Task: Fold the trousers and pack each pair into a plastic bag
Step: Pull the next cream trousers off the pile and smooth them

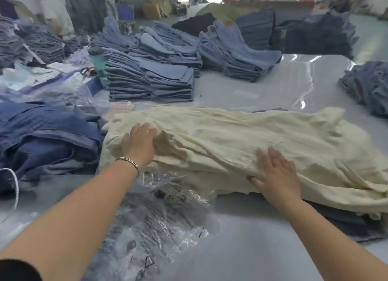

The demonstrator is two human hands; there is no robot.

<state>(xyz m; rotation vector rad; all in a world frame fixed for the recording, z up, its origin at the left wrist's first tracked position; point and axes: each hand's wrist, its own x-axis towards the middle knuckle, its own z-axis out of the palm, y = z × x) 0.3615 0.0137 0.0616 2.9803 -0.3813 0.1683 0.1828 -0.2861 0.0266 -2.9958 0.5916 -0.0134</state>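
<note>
Trousers [241,138]: left hand [138,144] seemingly grips cloth; right hand [277,171] lies flat, fingers straight.

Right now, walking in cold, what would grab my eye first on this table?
The cream trousers spread across the middle, pale against all the blue, with the left hand holding a bunch of cloth at one end and the right hand lying flat near the front edge. Next, the stacks of folded blue jeans behind them, and the crinkled clear plastic bag lying in front, between the person's arms.
</note>
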